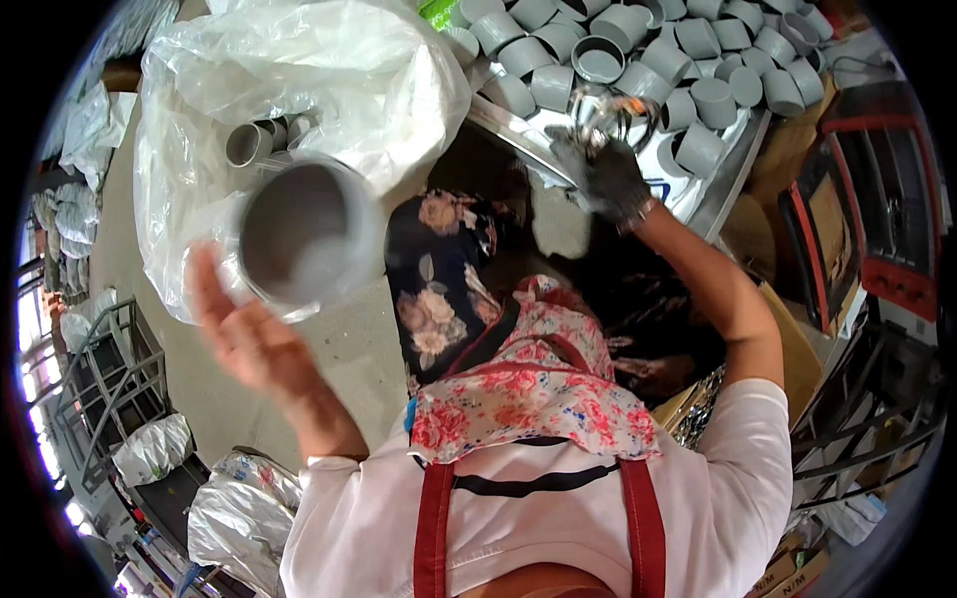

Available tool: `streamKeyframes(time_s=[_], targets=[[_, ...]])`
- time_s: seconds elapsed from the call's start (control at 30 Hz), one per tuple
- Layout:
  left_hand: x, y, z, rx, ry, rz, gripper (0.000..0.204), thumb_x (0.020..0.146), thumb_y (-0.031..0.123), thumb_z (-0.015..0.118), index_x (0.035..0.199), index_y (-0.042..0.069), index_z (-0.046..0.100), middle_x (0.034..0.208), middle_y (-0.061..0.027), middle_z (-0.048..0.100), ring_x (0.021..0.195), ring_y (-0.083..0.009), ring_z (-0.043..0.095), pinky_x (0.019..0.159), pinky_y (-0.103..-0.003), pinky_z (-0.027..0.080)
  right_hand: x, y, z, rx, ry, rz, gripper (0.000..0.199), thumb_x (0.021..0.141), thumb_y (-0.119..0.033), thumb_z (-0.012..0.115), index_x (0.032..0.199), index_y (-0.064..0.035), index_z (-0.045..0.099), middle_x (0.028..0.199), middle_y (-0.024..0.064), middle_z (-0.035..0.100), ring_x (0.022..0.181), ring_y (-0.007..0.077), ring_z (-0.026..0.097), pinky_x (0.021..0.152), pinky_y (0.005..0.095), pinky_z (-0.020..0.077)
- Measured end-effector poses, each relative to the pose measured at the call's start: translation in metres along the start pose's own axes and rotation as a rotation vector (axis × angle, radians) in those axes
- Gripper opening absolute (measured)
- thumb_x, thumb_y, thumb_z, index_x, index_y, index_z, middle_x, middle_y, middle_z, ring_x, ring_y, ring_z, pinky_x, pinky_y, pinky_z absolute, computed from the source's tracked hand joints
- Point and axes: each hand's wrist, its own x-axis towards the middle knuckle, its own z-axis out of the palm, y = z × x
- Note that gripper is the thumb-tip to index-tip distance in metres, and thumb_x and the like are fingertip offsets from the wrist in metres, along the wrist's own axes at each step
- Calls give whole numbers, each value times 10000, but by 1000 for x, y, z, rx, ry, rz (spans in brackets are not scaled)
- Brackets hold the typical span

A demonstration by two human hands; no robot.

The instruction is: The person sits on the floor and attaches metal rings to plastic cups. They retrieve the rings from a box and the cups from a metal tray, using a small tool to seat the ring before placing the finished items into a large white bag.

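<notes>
My left hand (249, 339) is bare and blurred, its fingers stretched out and apart. Just beyond its fingers is a grey plastic pipe fitting (299, 234), a short round sleeve smeared by motion, above the near edge of a large clear plastic bag (389, 90). The fitting seems to be in the air, clear of my grasp. More grey fittings (247, 146) lie inside the bag. My right hand (606, 177), in a dark glove, is closed around a shiny metal thing (596, 112) with an orange part, its kind unclear, at the near edge of a heap of grey fittings (598, 60).
A metal-edged tray or table (523, 140) bears the heap at the upper right. Beside it stands a red and black machine or case (847, 209). A metal frame rack (110, 359) and wrapped plastic bundles (244, 508) stand at the left.
</notes>
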Motion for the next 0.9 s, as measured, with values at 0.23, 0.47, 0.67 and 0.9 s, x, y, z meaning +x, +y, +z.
streamKeyframes(time_s=[0.23, 0.47, 0.67, 0.9], targets=[[1, -31, 27, -24, -187, 96, 463, 880, 175, 499, 1260, -79, 428, 1307, -239, 460, 1246, -346, 428, 1014, -471, 349, 149, 134, 108, -452, -320, -74, 275, 849, -206, 470, 981, -43, 648, 896, 184, 666, 791, 352, 654, 720, 459, 508], [-15, -55, 79, -147, -492, -253, 327, 852, 177, 588, 1096, -39, 561, 1171, -206, 543, 1166, -337, 490, 975, -451, 382, 188, 164, 176, -413, -377, -352, 262, 839, -151, 487, 994, -26, 657, 931, 200, 654, 841, 293, 644, 721, 395, 514], [-8, -52, 90, -83, -601, -284, 258, 808, 3, 582, 1058, -59, 585, 1118, -181, 573, 1093, -277, 528, 958, -365, 386, 140, 144, 67, -905, -397, -450, 241, 869, -227, 523, 993, -64, 651, 908, 188, 629, 837, 282, 621, 664, 403, 486], [-8, -41, 126, -23, -927, 250, 373, 713, 82, 707, 1068, 1, 626, 1148, -145, 587, 1094, -323, 551, 934, -405, 427, 10, 36, -50, 482, -528, 207, 188, 885, -269, 557, 873, -87, 600, 765, 58, 604, 606, 209, 560, 623, 361, 457]])
